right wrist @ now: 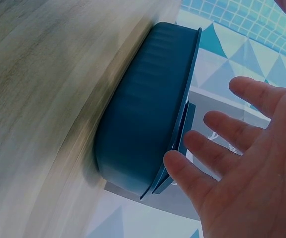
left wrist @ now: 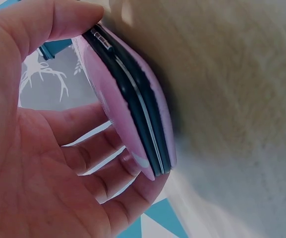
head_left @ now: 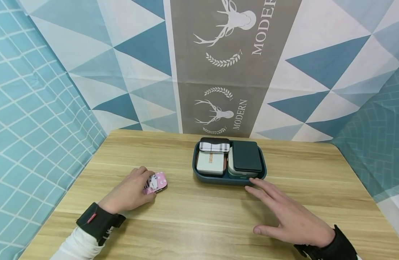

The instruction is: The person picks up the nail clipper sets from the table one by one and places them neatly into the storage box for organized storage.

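Observation:
On the left of the table, my left hand holds a small pink case with a cartoon print. Its thumb and fingers span the case's edges, and the left wrist view shows a dark rim with a thin metal line between two pink halves. My right hand is spread with its fingers apart, holding nothing. Its fingertips come right at the rim of a dark blue tub, at the front right corner.
Inside the tub stand a white box with printed letters, a plaid case lying over it, and a dark green square box on paler items. The wooden table meets a patterned cloth backdrop behind the tub.

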Available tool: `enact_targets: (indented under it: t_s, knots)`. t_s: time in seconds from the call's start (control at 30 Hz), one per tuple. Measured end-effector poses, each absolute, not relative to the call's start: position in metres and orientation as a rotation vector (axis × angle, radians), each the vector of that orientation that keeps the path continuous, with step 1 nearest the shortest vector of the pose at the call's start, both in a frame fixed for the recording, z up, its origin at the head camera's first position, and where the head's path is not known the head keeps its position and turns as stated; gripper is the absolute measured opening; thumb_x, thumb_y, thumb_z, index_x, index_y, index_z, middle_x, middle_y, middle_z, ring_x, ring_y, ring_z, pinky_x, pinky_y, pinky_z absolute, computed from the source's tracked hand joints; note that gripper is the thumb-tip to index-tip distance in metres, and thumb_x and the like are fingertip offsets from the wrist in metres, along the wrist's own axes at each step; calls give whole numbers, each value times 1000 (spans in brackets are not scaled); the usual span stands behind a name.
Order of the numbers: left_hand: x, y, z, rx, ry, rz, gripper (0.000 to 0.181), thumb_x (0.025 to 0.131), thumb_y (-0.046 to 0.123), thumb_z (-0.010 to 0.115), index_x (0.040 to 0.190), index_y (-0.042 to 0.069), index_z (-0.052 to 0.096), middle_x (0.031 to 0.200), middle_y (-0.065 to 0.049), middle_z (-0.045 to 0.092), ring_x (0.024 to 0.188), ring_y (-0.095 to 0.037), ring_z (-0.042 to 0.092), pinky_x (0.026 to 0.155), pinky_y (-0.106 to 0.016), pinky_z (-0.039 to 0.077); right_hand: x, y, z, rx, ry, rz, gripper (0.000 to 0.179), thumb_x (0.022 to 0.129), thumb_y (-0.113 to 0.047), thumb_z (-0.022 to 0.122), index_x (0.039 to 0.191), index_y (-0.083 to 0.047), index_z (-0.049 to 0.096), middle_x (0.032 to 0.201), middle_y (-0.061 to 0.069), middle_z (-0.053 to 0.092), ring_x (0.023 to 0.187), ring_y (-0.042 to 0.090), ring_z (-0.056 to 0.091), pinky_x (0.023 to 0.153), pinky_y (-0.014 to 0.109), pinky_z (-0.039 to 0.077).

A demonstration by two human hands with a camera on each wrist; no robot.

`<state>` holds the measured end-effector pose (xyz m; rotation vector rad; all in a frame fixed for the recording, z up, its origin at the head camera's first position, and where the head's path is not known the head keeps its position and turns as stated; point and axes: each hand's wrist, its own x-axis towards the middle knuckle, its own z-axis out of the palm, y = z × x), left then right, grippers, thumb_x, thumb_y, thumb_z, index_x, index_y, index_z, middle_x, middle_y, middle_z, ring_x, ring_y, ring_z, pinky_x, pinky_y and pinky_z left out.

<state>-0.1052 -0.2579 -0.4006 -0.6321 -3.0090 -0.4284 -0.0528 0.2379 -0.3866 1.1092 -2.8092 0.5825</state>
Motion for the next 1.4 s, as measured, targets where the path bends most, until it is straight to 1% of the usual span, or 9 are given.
enact_targets:
  t_s: [0.37,0.67,0.97,1.2,1.4]
  knots:
    - [-105,-257,-391,-647,-2990,-422,61,82,25,84,132,-4,65,108,-3,56,92,-18,48,76,-34,46,-53,238,-386,1109,-2813,590,96,90,-55,82,168,-37,29,174,-4,25,153,21,37,103,49,54]
    - [-110,-255,-381,-716,-2936,-399,60,82,23,83,132,-4,65,113,-6,59,96,-19,50,78,-35,48,-54,239,-386,1106,-2808,584,96,90,-55,82,168,-37,29,174,-4,25,154,21,37,104,49,53]
    - [-115,-248,-370,-755,-2907,-406,59,83,19,80,135,-5,64,113,-6,59,96,-20,50,78,-35,46,-53,240,-387,1101,-2809,585,94,89,-55,82,167,-30,36,173,-4,26,153,21,37,103,49,54]
    - [-122,-242,-360,-795,-2874,-408,58,84,17,79,135,-5,62,116,-8,60,100,-23,52,82,-38,48,-53,240,-386,1101,-2811,584,95,90,-55,82,167,-36,31,173,-4,26,153,20,37,104,49,53]
    - [-128,-236,-354,-823,-2855,-453,52,85,16,79,130,1,60,114,-6,60,101,-23,53,85,-40,48,-53,240,-386,1105,-2804,577,95,90,-55,82,168,-36,31,173,-5,25,153,20,38,104,49,53]
